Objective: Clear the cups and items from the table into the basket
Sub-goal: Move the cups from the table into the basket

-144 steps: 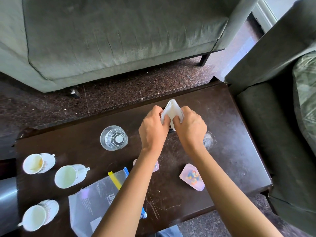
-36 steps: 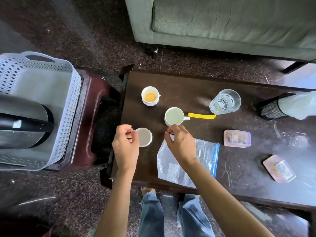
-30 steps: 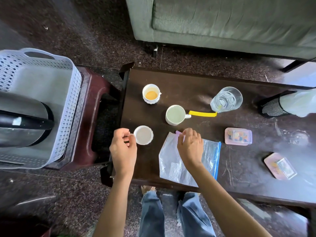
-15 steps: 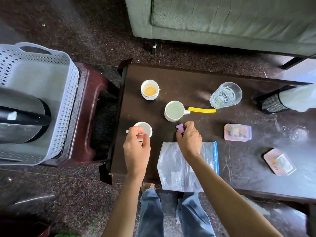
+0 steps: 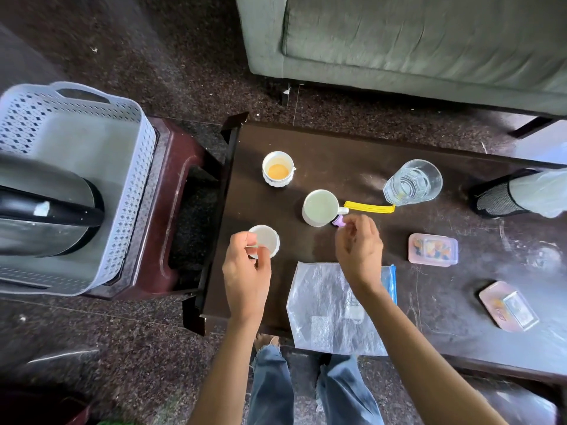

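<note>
Now left fingers (image 5: pixel 242 242) grip white cup (image 5: pixel 267 237) — right fingers (image 5: pixel 352 224) pinch purple piece (image 5: pixel 338 221).

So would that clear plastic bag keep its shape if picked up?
Probably not: the bag looks thin and crinkled, so it likely droops. Lying flat, it seems light. It seems to overhang the table edge, so a push might slide it off.

You are in a home living room: a grey-green sofa (image 5: pixel 429 41) faces the low coffee table (image 5: pixel 352 148), which bears a cup (image 5: pixel 277 170) and water glass (image 5: pixel 412 182).
</note>
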### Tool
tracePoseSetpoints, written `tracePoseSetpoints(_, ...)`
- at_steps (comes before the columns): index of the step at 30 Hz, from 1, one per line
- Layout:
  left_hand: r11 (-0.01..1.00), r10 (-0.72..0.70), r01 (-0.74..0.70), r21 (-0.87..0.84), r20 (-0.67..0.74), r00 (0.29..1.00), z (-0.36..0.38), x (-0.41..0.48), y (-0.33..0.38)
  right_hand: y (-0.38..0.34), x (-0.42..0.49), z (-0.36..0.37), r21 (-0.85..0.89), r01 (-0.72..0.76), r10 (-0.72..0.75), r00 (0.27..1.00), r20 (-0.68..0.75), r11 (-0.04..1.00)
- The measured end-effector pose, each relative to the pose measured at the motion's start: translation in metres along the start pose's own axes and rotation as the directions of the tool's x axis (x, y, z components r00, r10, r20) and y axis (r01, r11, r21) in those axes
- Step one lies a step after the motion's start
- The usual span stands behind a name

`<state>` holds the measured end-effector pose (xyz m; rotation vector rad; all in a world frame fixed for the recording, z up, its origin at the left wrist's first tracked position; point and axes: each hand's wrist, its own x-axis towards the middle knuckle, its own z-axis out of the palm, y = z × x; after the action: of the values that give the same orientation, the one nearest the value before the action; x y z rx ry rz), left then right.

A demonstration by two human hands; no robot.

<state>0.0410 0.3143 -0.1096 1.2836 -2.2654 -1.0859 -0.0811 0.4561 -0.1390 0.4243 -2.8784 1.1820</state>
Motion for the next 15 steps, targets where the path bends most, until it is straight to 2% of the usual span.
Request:
tracePoseSetpoints(3,1.000,-0.009,0.009,-0.005,-0.021,1.000,-0.005,0.005,-0.006,-0.030,-0.008,0.009,0.082,0.179,-0.193,0.957,0.219,0.980)
tracePoseSetpoints(6,1.000,0.021,-0.020,0.017,-0.039,0.999,-0.008,0.011,-0.013,-0.047,-0.011,0.035,0.102,0.315,-0.324,0.813,0.484,0.944)
tracePoseSetpoints(8,0.999,0.025,-0.024,0.031,-0.044,0.999,-0.009,0.016,-0.018,-0.053,-0.012,0.055,0.060,0.389,-0.340,0.711,0.615,0.919)
tracePoseSetpoints(11,0.999,0.019,-0.017,0.033,-0.063,0.998,-0.012,0.023,-0.024,-0.060,-0.011,0.072,0.009,0.429,-0.315,0.650,0.692,0.903)
tracePoseSetpoints(15,1.000,-0.008,0.010,0.027,-0.091,0.996,-0.017,0.029,-0.027,-0.061,-0.013,0.078,-0.029,0.431,-0.295,0.662,0.689,0.902)
